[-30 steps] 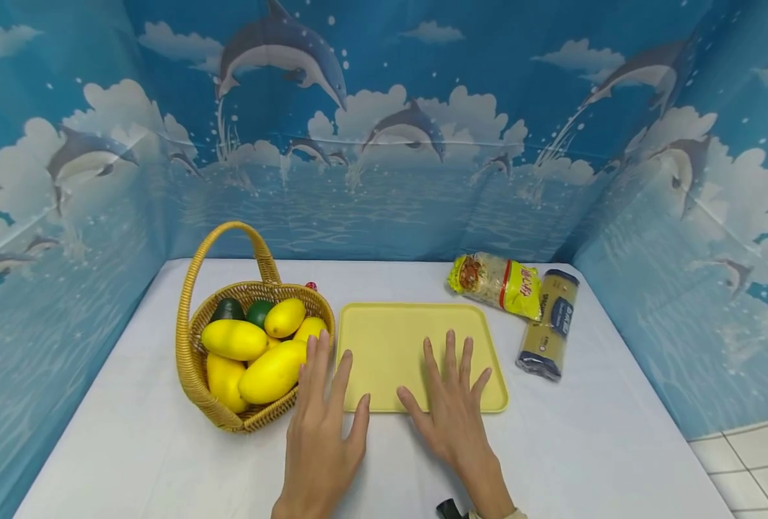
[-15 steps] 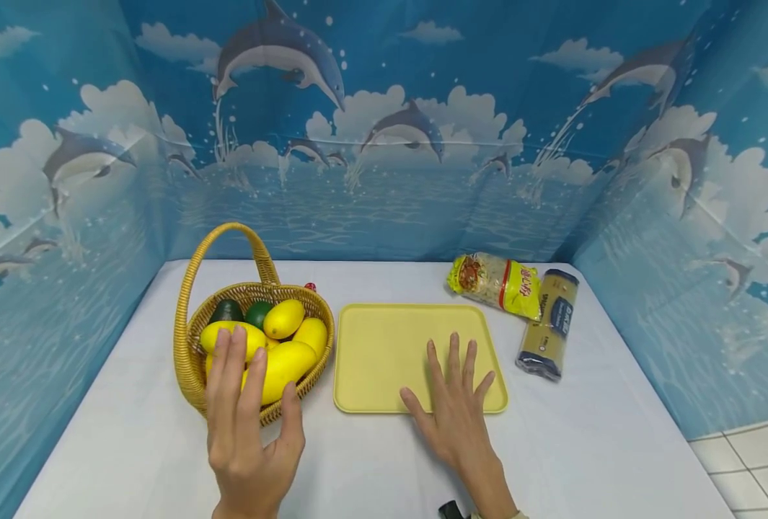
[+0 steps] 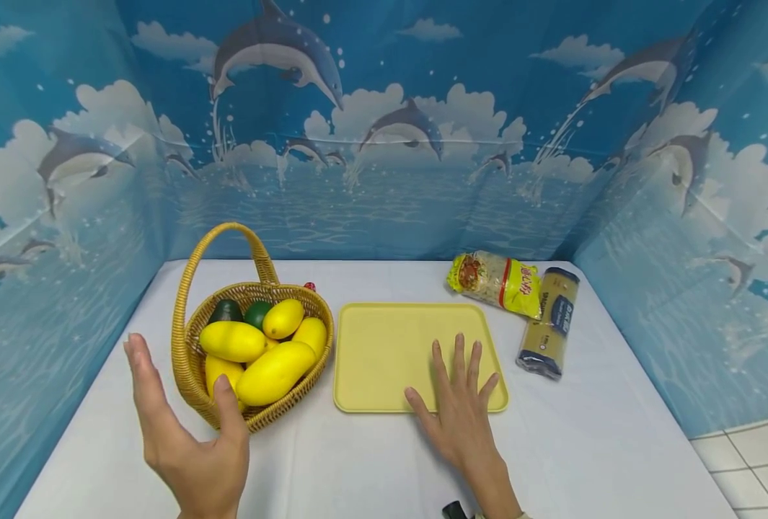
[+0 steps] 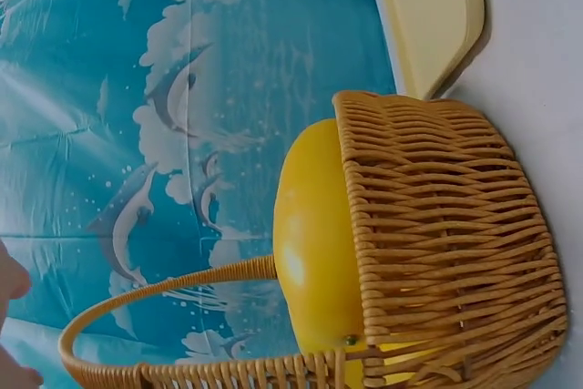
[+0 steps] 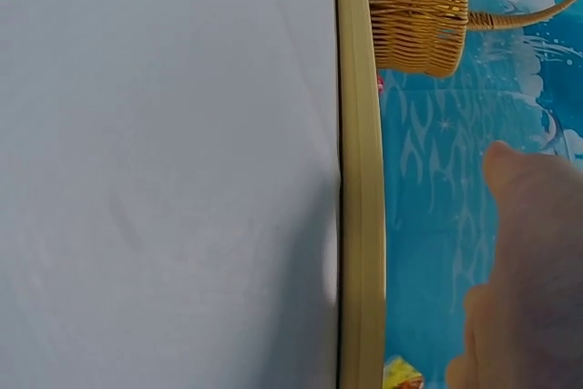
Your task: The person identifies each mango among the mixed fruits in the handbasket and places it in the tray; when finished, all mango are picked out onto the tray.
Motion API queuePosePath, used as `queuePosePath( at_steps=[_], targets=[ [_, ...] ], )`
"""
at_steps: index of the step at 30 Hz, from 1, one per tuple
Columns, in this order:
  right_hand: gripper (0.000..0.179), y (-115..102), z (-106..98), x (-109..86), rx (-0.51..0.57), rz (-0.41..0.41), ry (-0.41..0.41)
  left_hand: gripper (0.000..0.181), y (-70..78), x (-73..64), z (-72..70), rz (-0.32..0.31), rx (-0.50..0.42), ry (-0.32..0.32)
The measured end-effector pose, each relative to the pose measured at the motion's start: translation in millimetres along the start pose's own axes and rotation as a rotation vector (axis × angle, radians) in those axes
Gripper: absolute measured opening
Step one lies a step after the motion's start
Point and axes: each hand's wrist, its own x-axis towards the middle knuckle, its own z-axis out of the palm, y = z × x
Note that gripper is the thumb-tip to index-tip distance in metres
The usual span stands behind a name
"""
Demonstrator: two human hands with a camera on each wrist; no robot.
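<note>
A wicker basket [image 3: 195, 375] with a tall handle holds several yellow fruits [image 3: 273, 371] and two dark green ones [image 3: 228, 310]. My left hand [image 3: 182, 425] is open, palm toward the basket's near left side, thumb close to its rim, not touching it. The left wrist view shows the basket wall [image 4: 446, 234] and a yellow fruit [image 4: 314, 234] up close. My right hand [image 3: 458, 407] lies flat with spread fingers on the near right part of the yellow tray [image 3: 384, 346]; the tray edge [image 5: 362, 189] shows in the right wrist view.
Two packets lie at the back right: a yellow and red noodle pack [image 3: 497, 283] and a long pasta pack [image 3: 550, 322]. Blue dolphin-print walls enclose the white table [image 3: 358, 461] on three sides. A small red thing [image 3: 309, 287] peeks from behind the basket.
My left hand has swung left from beside the tray, past the basket's front, to its near left side and turned palm inward. The right hand has stayed on the tray.
</note>
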Motion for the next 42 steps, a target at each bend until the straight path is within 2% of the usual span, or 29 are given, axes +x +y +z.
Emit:
queuePosePath(
  at_steps=[4,11,19,27,33,38,42],
  targets=[
    [0.089,1,1,0.4,-0.001,0.005,-0.007,0.070,-8.7,-4.9,-4.8,-0.086,0.057,-0.057],
    [0.090,2,5,0.7,-0.007,0.013,-0.026,0.063,-22.4,-12.7,-3.6,-0.100,0.071,-0.013],
    [0.090,0,4,0.1,-0.004,0.010,-0.023,0.062,-35.3,-20.8,-4.5,-0.041,0.102,-0.010],
    [0.089,-5,2,1.6,0.008,0.015,-0.045,0.063,-37.6,-25.4,-4.1,-0.023,0.117,-0.010],
    [0.088,-12,-2,7.7,0.019,-0.027,-0.039,0.053,-38.2,-25.2,-2.0,0.011,0.083,0.003],
    [0.090,-24,-9,20.0,0.042,-0.067,-0.080,0.060,-40.6,-26.2,-2.2,0.036,0.087,0.000],
    [0.095,-36,-14,31.6,0.096,-0.105,-0.144,0.068,-43.8,-27.5,-3.8,0.045,0.100,-0.008]
  ],
)
